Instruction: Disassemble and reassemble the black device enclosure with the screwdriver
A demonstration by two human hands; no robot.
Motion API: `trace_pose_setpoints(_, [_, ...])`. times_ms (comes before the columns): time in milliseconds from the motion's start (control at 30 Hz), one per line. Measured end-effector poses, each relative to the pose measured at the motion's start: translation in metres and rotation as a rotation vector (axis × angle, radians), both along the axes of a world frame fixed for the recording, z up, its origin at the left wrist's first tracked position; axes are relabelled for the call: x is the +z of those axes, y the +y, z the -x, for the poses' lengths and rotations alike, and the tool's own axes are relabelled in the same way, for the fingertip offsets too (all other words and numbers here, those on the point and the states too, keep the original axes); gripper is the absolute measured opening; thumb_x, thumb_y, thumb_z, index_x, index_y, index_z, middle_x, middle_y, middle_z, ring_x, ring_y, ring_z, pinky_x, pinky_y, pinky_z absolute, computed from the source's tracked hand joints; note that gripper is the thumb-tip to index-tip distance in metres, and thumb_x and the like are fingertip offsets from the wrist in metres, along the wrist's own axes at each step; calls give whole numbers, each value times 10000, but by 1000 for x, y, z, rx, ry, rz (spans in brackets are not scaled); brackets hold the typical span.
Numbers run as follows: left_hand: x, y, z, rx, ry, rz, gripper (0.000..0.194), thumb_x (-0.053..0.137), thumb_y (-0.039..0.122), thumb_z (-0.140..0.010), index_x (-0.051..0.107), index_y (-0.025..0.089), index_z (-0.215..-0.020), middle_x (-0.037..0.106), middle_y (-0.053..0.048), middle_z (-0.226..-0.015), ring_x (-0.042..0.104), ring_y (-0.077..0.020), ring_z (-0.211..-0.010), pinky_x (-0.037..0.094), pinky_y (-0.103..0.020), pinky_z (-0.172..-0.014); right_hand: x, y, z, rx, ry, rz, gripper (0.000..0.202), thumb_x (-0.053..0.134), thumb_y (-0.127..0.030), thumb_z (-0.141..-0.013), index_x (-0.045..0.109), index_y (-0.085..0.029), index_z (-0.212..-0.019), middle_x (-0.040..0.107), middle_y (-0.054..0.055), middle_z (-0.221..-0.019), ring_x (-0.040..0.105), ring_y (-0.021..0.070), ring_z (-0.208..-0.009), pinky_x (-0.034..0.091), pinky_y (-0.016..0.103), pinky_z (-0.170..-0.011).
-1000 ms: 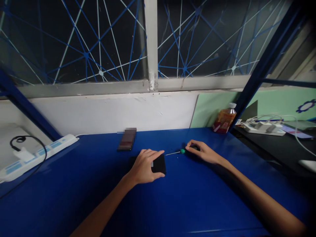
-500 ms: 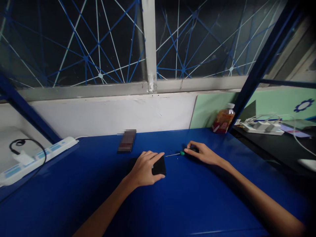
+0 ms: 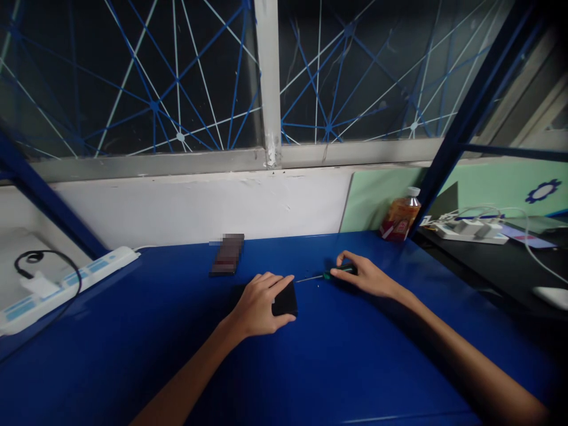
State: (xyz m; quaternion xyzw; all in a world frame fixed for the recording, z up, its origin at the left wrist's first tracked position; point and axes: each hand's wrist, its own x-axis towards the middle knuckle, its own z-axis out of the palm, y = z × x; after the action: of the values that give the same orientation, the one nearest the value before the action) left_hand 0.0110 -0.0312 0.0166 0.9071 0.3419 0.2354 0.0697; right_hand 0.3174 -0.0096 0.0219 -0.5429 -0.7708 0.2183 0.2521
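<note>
A flat black box (image 3: 285, 300) lies on the blue table, with my left hand (image 3: 258, 303) over its left part, thumb and fingers gripping it. To its right, my right hand (image 3: 361, 276) holds the dark green handle of a screwdriver (image 3: 332, 274) between thumb and fingers. The thin shaft points left, its tip at the box's upper right edge. Tiny specks lie on the table near the shaft. Behind my left hand is a dark flat object (image 3: 228, 255), partly pixelated.
A white power strip (image 3: 100, 272) with a black cable runs along the left. At the back right stands a bottle (image 3: 400, 216) with a white cap. Beyond a blue frame post (image 3: 461, 118), a black desk (image 3: 510, 260) holds another power strip and cables. A wall and windows close off the back.
The screwdriver handle looks slightly turned in my right hand, with more of its green showing. My left hand remains on the box.
</note>
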Motion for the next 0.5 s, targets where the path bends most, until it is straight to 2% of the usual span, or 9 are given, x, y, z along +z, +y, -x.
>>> trace_pose_setpoints(67, [0, 0, 0, -6, -10, -6, 745, 722, 431, -691, 432, 229, -1347, 620, -110, -1150, 558, -301, -985, 439, -499, -821, -1, 1, -3, 55, 73, 43, 412, 614, -579, -748, 520, -213, -911, 489, -40, -647, 405, 117, -559, 309, 233, -502])
trace_pose_setpoints(133, [0, 0, 0, -12, -12, -2, 745, 721, 429, -694, 429, 227, -1349, 619, -110, -1151, 556, -299, -986, 441, -492, -817, 0, 2, -6, 82, 110, 62, 397, 620, -572, -746, 524, -206, -865, 501, -33, -650, 416, 118, -563, 320, 235, -508])
trace_pose_setpoints(333, [0, -1, 0, -4, 8, 4, 737, 729, 423, -688, 444, 215, -1336, 612, -112, -1169, 551, -303, -1005, 439, -494, -831, 4, 1, -3, 51, -69, -25, 418, 486, -587, -835, 645, -201, -814, 582, 22, -648, 454, 140, -555, 327, 271, -531])
trace_pose_setpoints(500, [0, -1, -1, -4, 18, -2, 730, 723, 434, -694, 447, 212, -1333, 605, -113, -1183, 544, -302, -1024, 435, -490, -841, 0, 0, 0, 18, -81, -37, 432, 413, -592, -869, 609, -206, -859, 564, 11, -634, 456, 142, -545, 331, 272, -538])
